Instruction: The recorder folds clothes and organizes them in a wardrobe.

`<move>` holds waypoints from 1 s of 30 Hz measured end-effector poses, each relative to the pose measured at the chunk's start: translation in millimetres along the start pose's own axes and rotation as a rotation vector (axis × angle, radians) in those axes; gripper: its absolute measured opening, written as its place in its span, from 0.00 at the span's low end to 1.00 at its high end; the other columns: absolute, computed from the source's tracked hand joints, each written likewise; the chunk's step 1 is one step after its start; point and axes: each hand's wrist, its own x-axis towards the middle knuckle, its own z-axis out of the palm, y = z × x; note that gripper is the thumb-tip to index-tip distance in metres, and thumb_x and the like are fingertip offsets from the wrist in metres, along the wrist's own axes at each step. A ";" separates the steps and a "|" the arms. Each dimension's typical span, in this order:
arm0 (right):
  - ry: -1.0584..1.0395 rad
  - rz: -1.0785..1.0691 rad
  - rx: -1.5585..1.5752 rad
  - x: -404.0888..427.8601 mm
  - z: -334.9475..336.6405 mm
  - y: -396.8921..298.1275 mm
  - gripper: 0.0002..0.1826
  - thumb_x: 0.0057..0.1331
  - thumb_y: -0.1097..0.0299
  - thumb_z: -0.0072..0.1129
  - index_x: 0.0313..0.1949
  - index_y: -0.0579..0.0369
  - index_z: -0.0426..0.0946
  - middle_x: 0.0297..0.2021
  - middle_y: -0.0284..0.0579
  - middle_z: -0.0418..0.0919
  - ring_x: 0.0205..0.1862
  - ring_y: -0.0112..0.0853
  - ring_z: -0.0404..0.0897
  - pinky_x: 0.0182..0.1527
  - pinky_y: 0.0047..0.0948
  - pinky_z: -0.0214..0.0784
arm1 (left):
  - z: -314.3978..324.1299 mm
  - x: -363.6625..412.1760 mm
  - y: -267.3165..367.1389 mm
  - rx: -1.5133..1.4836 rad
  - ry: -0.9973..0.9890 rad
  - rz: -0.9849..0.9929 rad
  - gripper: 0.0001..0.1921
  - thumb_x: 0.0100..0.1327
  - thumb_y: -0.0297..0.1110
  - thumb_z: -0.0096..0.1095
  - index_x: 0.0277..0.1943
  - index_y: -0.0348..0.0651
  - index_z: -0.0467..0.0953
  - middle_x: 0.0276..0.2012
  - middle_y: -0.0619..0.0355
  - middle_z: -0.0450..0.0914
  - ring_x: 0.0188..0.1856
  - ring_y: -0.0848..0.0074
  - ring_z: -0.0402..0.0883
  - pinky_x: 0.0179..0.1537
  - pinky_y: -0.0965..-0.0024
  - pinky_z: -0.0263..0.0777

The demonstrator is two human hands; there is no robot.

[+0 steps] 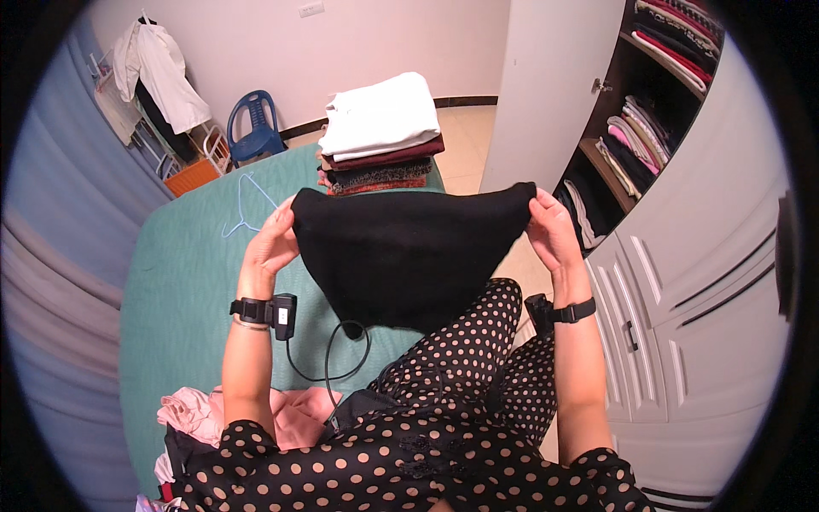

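A black cloth garment hangs stretched between my two hands, above the bed and my lap. My left hand pinches its upper left corner. At the upper right corner, my right hand grips the fabric between thumb and fingers. The garment's lower edge falls near my bent knee; what kind of garment it is, I cannot tell. Just behind it stands a stack of folded clothes with a white piece on top. A light blue clothes hanger lies on the bed beyond my left hand.
Green bedding covers the bed. Loose pink clothing lies by my left elbow. At right, an open wardrobe holds folded clothes on shelves. A blue plastic chair and a drying rack with a white shirt stand at the far left.
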 end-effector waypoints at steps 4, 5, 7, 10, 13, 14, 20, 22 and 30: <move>-0.055 0.161 -0.477 1.5 -20.4 24.0 0.07 0.57 0.80 0.59 0.36 0.62 0.79 0.32 0.35 0.80 0.32 0.22 0.77 0.40 0.23 0.70 | -73.2 13.3 -7.3 0.546 0.125 -0.105 0.16 0.55 0.23 0.66 0.46 0.39 0.70 0.34 0.58 0.81 0.36 0.76 0.80 0.37 0.73 0.74; -0.036 0.156 -0.393 6.0 -25.2 26.4 0.06 0.58 0.80 0.58 0.36 0.63 0.79 0.32 0.36 0.81 0.32 0.23 0.77 0.40 0.24 0.70 | -81.0 10.7 -5.3 0.474 0.146 -0.115 0.14 0.56 0.23 0.66 0.43 0.40 0.71 0.31 0.58 0.80 0.35 0.76 0.80 0.37 0.74 0.74; 0.058 0.136 -0.319 25.8 -25.0 32.2 0.05 0.60 0.78 0.57 0.36 0.63 0.78 0.31 0.38 0.81 0.31 0.24 0.77 0.39 0.24 0.70 | -98.3 13.6 -1.7 0.349 0.160 -0.051 0.12 0.56 0.22 0.65 0.42 0.41 0.72 0.31 0.59 0.80 0.34 0.77 0.80 0.37 0.75 0.74; 0.075 0.117 -0.272 73.3 -17.8 27.7 0.06 0.62 0.76 0.56 0.37 0.65 0.78 0.32 0.40 0.81 0.31 0.26 0.78 0.38 0.25 0.70 | -102.8 34.3 23.8 0.314 0.218 0.135 0.09 0.58 0.24 0.63 0.41 0.40 0.72 0.32 0.61 0.79 0.32 0.77 0.79 0.37 0.76 0.73; 0.098 -0.076 -0.298 93.4 6.7 -0.3 0.08 0.62 0.74 0.57 0.39 0.65 0.78 0.33 0.40 0.81 0.33 0.25 0.78 0.40 0.24 0.69 | -70.6 34.0 65.0 0.395 0.203 0.312 0.11 0.60 0.24 0.61 0.45 0.40 0.73 0.34 0.62 0.80 0.35 0.80 0.78 0.37 0.79 0.71; 0.068 -0.124 -0.294 96.4 8.8 -9.9 0.10 0.62 0.73 0.58 0.41 0.66 0.77 0.34 0.40 0.81 0.35 0.25 0.78 0.42 0.23 0.68 | -62.0 28.1 75.9 0.461 0.192 0.360 0.12 0.60 0.24 0.60 0.47 0.39 0.73 0.35 0.62 0.80 0.35 0.80 0.78 0.38 0.79 0.71; 0.100 -0.128 -0.533 62.6 2.6 22.0 0.24 0.57 0.81 0.60 0.55 0.69 0.68 0.53 0.47 0.72 0.55 0.28 0.70 0.57 0.27 0.63 | -56.0 -43.2 52.3 0.735 0.223 0.416 0.17 0.57 0.22 0.60 0.51 0.37 0.74 0.43 0.58 0.80 0.44 0.80 0.77 0.49 0.77 0.67; 0.081 0.022 -0.562 36.3 -11.8 57.1 0.25 0.56 0.82 0.59 0.55 0.67 0.68 0.54 0.48 0.71 0.55 0.30 0.70 0.58 0.28 0.63 | -84.9 -62.4 12.5 0.683 0.256 0.226 0.16 0.56 0.21 0.61 0.49 0.37 0.74 0.43 0.59 0.80 0.44 0.79 0.77 0.48 0.75 0.68; -0.059 0.512 -1.392 -29.2 -90.7 201.6 0.24 0.47 0.72 0.72 0.45 0.57 0.78 0.26 0.35 0.77 0.28 0.24 0.74 0.36 0.25 0.70 | -205.1 -100.1 -151.8 0.867 0.504 -0.282 0.11 0.51 0.19 0.64 0.39 0.37 0.75 0.25 0.63 0.78 0.27 0.82 0.75 0.30 0.77 0.69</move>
